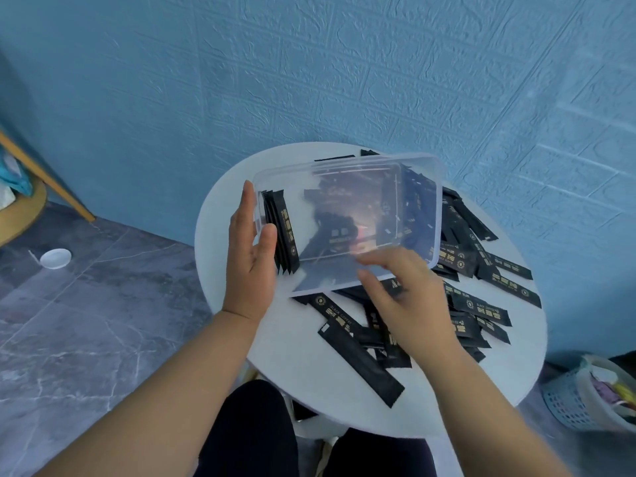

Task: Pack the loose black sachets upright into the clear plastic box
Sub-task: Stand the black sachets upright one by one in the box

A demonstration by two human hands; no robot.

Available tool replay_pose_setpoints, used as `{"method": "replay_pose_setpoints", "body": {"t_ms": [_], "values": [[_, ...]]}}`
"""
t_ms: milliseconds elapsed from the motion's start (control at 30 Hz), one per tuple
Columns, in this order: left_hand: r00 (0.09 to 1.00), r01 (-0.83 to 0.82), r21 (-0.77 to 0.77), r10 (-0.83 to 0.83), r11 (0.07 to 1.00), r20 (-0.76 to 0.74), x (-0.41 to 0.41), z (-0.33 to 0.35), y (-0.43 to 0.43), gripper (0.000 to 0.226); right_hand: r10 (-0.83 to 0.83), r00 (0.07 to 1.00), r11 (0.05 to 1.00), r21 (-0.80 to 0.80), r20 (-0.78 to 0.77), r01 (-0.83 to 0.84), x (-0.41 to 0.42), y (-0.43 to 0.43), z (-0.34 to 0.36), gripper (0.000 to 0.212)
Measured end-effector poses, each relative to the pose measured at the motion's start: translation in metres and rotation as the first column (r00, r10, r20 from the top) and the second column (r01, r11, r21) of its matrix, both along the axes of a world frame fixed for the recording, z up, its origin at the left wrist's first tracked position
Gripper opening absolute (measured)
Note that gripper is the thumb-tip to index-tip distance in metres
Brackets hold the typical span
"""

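The clear plastic box [437, 208] lies tilted on the round white table [296, 359], its opening turned toward me. Several black sachets [284, 232] stand packed against its left wall. My left hand [247, 256] grips that left wall, fingers outside and thumb by the standing sachets. My right hand [409, 294], blurred, hovers with loosely spread fingers over the box's near edge and the loose sachets there, and it holds nothing that I can see. Many loose black sachets [478, 308] are scattered under and to the right of the box, and more [361, 363] lie in front of it.
The table stands against a blue textured wall. A white mesh basket [578, 404] with colourful items sits on the floor at lower right. A small white dish [55, 258] lies on the grey floor at left, near a wooden stand [20, 208]. My knees are below the table's near edge.
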State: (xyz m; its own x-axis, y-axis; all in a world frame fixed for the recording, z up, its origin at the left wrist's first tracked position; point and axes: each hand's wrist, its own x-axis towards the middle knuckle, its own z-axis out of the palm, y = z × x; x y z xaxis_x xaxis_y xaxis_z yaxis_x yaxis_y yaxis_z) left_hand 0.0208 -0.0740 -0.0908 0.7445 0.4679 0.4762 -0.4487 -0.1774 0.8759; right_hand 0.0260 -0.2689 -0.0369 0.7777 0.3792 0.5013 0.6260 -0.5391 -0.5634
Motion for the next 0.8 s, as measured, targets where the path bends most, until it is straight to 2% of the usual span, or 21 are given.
{"method": "replay_pose_setpoints", "body": {"t_ms": [67, 167, 267, 367, 433, 500, 567, 633, 700, 800], "values": [[1.0, -0.003, 0.008, 0.003, 1.0, 0.004, -0.001, 0.001, -0.001, 0.046, -0.082, 0.992, 0.995, -0.047, 0.095, 0.087, -0.012, -0.04, -0.009, 0.024], [1.0, -0.015, 0.008, 0.015, 1.0, 0.013, 0.0, 0.004, -0.005, 0.045, -0.239, 0.971, 0.946, -0.226, 0.008, 0.234, -0.021, -0.09, -0.025, 0.049], [1.0, -0.03, 0.011, 0.03, 0.999, 0.009, 0.005, 0.008, -0.013, 0.045, -0.289, 0.927, 0.878, -0.451, -0.24, 0.157, -0.028, -0.112, -0.045, 0.075], [0.999, -0.03, -0.001, 0.03, 1.0, 0.011, 0.011, 0.008, -0.026, 0.044, -0.302, 0.923, 0.814, -0.568, -0.24, 0.119, -0.028, -0.105, -0.053, 0.09], [0.999, -0.051, -0.009, 0.051, 0.999, 0.001, 0.012, 0.005, -0.031, 0.047, -0.29, 0.913, 0.832, -0.548, -0.287, 0.092, -0.026, -0.097, -0.05, 0.086], [0.997, -0.072, 0.012, 0.072, 0.997, 0.003, 0.012, 0.003, -0.032, 0.048, -0.238, 0.905, 0.896, -0.439, -0.352, 0.065, -0.025, -0.098, -0.042, 0.086], [0.997, -0.074, 0.03, 0.074, 0.997, -0.001, 0.01, 0.002, -0.032, 0.051, -0.234, 0.918, 0.941, -0.313, -0.321, 0.13, -0.023, -0.108, -0.034, 0.082], [0.997, -0.071, 0.042, 0.071, 0.997, 0.005, 0.009, 0.003, -0.029, 0.051, -0.281, 0.931, 0.948, -0.218, -0.234, 0.231, -0.014, -0.118, -0.028, 0.065], [0.998, -0.063, 0.049, 0.063, 0.997, 0.007, 0.008, 0.003, -0.029, 0.05, -0.342, 0.912, 0.921, -0.273, -0.227, 0.277, 0.0, -0.126, -0.024, 0.057], [0.998, -0.067, 0.047, 0.067, 0.997, 0.009, 0.009, 0.002, -0.028, 0.047, -0.359, 0.856, 0.892, -0.407, -0.371, 0.197, 0.021, -0.134, -0.022, 0.068]]}}
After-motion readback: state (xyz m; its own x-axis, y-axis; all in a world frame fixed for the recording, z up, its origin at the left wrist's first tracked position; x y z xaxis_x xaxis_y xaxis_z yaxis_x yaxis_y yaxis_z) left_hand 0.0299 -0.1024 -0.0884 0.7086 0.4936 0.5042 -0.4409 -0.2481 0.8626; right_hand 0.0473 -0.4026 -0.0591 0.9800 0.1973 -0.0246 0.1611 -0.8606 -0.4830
